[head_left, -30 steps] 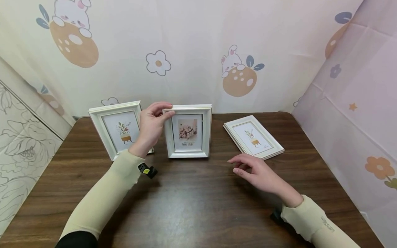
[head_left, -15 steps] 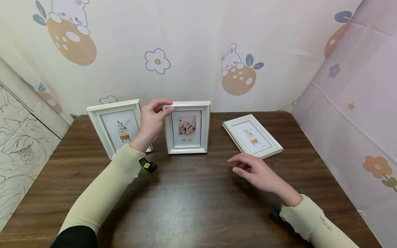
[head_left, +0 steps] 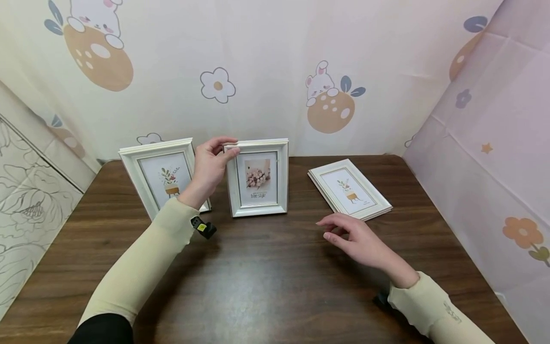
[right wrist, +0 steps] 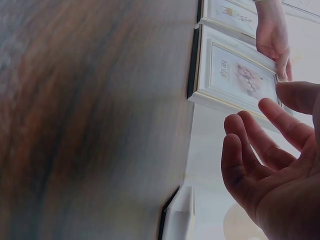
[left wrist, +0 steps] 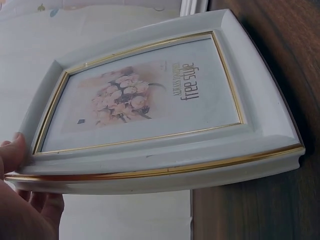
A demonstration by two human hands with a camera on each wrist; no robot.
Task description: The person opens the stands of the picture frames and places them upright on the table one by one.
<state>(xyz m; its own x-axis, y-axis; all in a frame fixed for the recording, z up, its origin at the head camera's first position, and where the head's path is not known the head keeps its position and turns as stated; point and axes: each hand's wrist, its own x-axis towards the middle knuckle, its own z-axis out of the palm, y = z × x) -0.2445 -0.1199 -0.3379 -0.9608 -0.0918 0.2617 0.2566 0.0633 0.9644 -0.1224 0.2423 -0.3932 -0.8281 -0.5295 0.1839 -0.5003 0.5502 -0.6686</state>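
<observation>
A white picture frame (head_left: 258, 177) with a pink flower print stands upright mid-table. My left hand (head_left: 210, 165) pinches its upper left corner, thumb on the front and fingers behind. In the left wrist view the frame's gold trim and lower edge over the wood show closely. A second white frame (head_left: 148, 177) with a potted plant print stands to the left, partly hidden by that hand. My right hand (head_left: 354, 239) hovers above the table, holding nothing, its fingers loosely bent. Just beyond it a third white frame (head_left: 352, 190) with a plant print lies flat, face up.
The dark wooden table (head_left: 266, 282) runs back to a cream curtain (head_left: 266, 48) printed with rabbits and flowers. Another printed cloth (head_left: 494, 157) borders the right side, and a white panel with line-drawn flowers (head_left: 34, 205) the left.
The middle frame, still in my left hand's pinch, has shifted slightly back and then turned a little, its top moving left. My right hand has stayed nearly still.
</observation>
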